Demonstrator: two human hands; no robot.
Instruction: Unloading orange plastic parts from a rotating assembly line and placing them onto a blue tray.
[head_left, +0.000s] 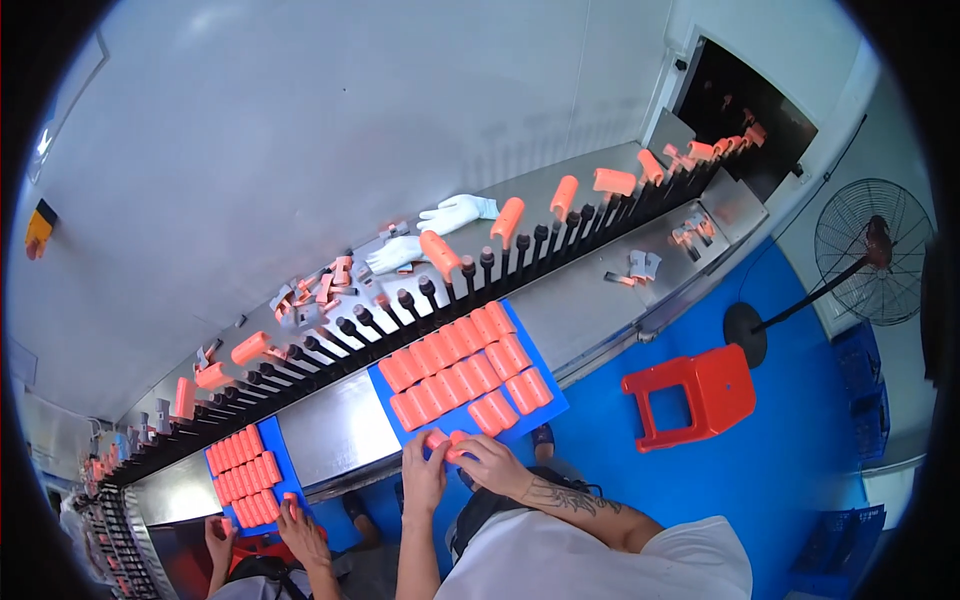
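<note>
An orange cylindrical sleeve (447,443) is pinched between the closed fingers of the left hand (424,472) and right hand (487,460) at the near edge of the blue tray (548,407), just beside the sleeves already laid there in rows.

bench: long steel bench (340,425) running diagonally, lower left up to upper right
middle: row of black upright pegs (480,265) down its length, some topped with orange pieces
near side: blue tray (545,408) packed with rows of orange cylinders (465,375), plus a second blue tray (275,445) further left, also filled
far side: white gloves (455,212), heap of grey and orange parts (320,295)
right end: few small grey parts (640,265)
</note>
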